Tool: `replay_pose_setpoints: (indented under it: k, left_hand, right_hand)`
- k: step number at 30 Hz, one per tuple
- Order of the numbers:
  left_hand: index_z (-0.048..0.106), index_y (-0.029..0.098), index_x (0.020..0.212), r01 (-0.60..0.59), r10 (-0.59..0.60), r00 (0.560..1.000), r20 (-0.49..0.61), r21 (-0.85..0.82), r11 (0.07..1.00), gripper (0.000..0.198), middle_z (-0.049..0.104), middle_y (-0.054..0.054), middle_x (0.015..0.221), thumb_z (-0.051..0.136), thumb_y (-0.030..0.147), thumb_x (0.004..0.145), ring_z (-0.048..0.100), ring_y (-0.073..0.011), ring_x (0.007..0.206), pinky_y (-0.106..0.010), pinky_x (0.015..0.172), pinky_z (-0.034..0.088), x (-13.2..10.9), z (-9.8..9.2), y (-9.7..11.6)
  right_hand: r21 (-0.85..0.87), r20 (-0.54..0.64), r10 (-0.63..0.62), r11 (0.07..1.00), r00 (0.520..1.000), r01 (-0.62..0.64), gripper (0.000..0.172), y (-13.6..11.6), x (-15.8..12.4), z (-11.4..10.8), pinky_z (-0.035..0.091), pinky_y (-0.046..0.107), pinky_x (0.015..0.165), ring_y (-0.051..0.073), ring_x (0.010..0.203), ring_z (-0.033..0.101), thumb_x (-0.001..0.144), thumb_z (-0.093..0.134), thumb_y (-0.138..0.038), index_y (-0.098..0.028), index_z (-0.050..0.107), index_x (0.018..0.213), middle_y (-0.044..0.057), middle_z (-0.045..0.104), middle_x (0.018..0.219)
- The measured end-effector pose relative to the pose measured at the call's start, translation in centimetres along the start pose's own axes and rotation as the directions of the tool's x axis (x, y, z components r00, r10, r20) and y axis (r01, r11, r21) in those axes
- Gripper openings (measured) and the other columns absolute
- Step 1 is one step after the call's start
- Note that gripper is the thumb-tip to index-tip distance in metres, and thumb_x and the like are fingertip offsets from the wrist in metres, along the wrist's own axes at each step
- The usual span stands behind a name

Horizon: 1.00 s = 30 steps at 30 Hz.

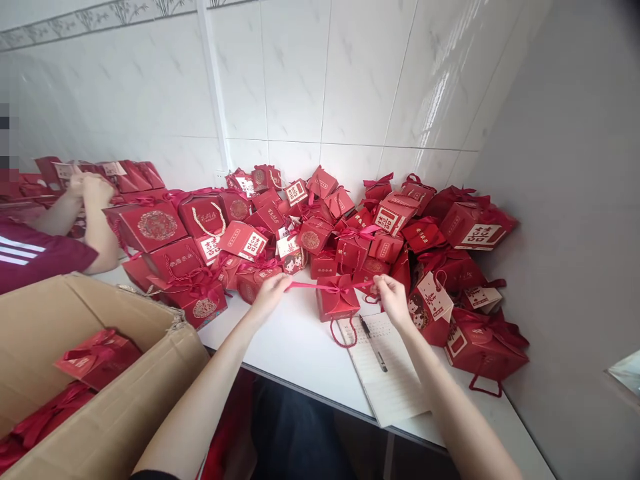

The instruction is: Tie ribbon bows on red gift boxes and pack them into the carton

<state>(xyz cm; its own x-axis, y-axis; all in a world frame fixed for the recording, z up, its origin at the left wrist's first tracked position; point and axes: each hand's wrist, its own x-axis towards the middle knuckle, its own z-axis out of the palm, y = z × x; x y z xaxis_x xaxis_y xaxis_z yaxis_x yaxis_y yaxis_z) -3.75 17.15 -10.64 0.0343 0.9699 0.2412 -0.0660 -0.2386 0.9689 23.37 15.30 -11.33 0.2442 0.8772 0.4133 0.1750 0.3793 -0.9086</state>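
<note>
A small red gift box (337, 301) stands on the white table (295, 347) in front of me, with a red ribbon (320, 287) tied in a bow on top. My left hand (270, 291) pinches the ribbon's left end. My right hand (391, 297) pinches its right end. The ribbon is stretched taut between both hands. A rope handle hangs down the front of the box.
A heap of red gift boxes (350, 227) fills the table up to the tiled wall. A lined notebook (387, 383) with a pen (373, 343) lies under my right forearm. An open cardboard carton (100, 373) holds red boxes at left. Another person's hands (90, 190) work at far left.
</note>
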Motion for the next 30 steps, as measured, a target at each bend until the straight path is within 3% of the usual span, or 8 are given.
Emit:
replay_pose_setpoints:
  k: [6, 10, 12, 14, 17, 23, 28, 30]
  left_hand:
    - [0.059, 0.014, 0.067, -0.005, -0.024, 0.994, -0.105, -0.268, 0.963, 0.018, 0.064, -0.003, 0.075, 0.067, 0.03, 0.064, 0.061, -0.0148, 0.075, -0.029, 0.074, 0.048, -0.4, -2.2, 4.3]
    - [0.05, 0.016, 0.06, -0.043, -0.032, 0.985, -0.169, -0.419, 0.907, 0.016, 0.058, 0.002, 0.06, 0.055, 0.023, 0.073, 0.06, -0.0113, 0.063, -0.029, 0.074, 0.051, -1.2, -3.5, 6.7]
    - [0.037, 0.018, 0.055, -0.112, -0.021, 0.974, -0.224, -0.567, 0.816, 0.026, 0.046, 0.008, 0.048, 0.048, 0.019, 0.078, 0.053, -0.006, 0.05, -0.024, 0.07, 0.051, -1.8, -4.6, 7.8]
    - [0.027, 0.019, 0.054, -0.181, -0.03, 0.964, -0.264, -0.737, 0.652, 0.033, 0.038, 0.011, 0.043, 0.044, 0.016, 0.082, 0.045, -0.0032, 0.041, -0.02, 0.065, 0.049, -2.6, -5.5, 8.9]
    - [0.027, 0.019, 0.056, -0.218, -0.038, 0.963, -0.268, -0.852, 0.477, 0.035, 0.037, 0.012, 0.041, 0.042, 0.018, 0.087, 0.042, -0.0028, 0.036, -0.02, 0.058, 0.047, -3.3, -5.9, 10.7]
    - [0.03, 0.019, 0.057, -0.157, -0.003, 0.981, -0.194, -0.804, 0.574, 0.036, 0.036, 0.012, 0.039, 0.043, 0.021, 0.091, 0.038, -0.0044, 0.034, -0.022, 0.05, 0.042, -2.3, -4.5, 13.3]
    - [0.034, 0.019, 0.058, -0.192, 0.04, 0.977, -0.208, -0.793, 0.578, 0.036, 0.036, 0.012, 0.04, 0.05, 0.027, 0.089, 0.039, -0.0045, 0.034, -0.022, 0.05, 0.042, -2.3, -4.4, 14.2]
    - [0.036, 0.019, 0.059, -0.149, 0.053, 0.988, -0.148, -0.767, 0.624, 0.037, 0.037, 0.012, 0.042, 0.056, 0.033, 0.086, 0.039, -0.0045, 0.035, -0.022, 0.05, 0.043, -2.3, -3.6, 14.9]
  right_hand:
    - [0.049, -0.046, -0.041, 0.998, 0.998, 0.043, 0.032, -2.9, 1.4, -0.7, 0.03, 0.023, 0.048, 0.008, 0.048, 0.037, 0.071, 0.06, -0.038, -0.018, 0.047, 0.048, -0.004, 0.045, 0.048]
    - [0.105, -0.147, -0.065, 0.991, 0.987, 0.081, 0.025, -4.5, 2.1, -2.0, 0.033, 0.022, 0.049, 0.008, 0.047, 0.039, 0.07, 0.058, -0.033, -0.019, 0.048, 0.052, -0.005, 0.046, 0.05]
    - [0.141, -0.241, -0.075, 0.984, 0.968, 0.111, 0.023, -4.9, 2.2, -3.1, 0.037, 0.022, 0.052, 0.008, 0.048, 0.038, 0.07, 0.055, -0.03, -0.019, 0.046, 0.052, -0.006, 0.044, 0.049]
    - [0.164, -0.297, -0.082, 0.977, 0.951, 0.136, 0.025, -5.3, 2.1, -4.0, 0.039, 0.022, 0.054, 0.008, 0.048, 0.037, 0.069, 0.054, -0.028, -0.02, 0.041, 0.049, -0.007, 0.039, 0.047]
    - [0.182, -0.277, -0.095, 0.972, 0.956, 0.149, 0.029, -6.5, 1.8, -4.5, 0.041, 0.023, 0.055, 0.008, 0.048, 0.038, 0.067, 0.059, -0.028, -0.02, 0.04, 0.047, -0.007, 0.035, 0.046]
    - [0.128, -0.217, -0.151, 0.975, 0.964, 0.182, 0.027, -9.7, 2.4, -4.2, 0.038, 0.022, 0.056, 0.008, 0.051, 0.039, 0.071, 0.06, -0.029, -0.018, 0.047, 0.05, -0.006, 0.041, 0.05]
    - [0.04, -0.171, -0.185, 0.98, 0.968, 0.194, 0.031, -11.2, 2.1, -4.1, 0.029, 0.022, 0.05, 0.007, 0.05, 0.035, 0.074, 0.059, -0.027, -0.018, 0.045, 0.049, -0.005, 0.041, 0.049]
    - [-0.013, -0.109, -0.216, 0.976, 0.97, 0.216, 0.032, -12.6, 1.9, -3.4, 0.026, 0.022, 0.048, 0.007, 0.049, 0.032, 0.076, 0.059, -0.029, -0.018, 0.045, 0.049, -0.005, 0.04, 0.048]
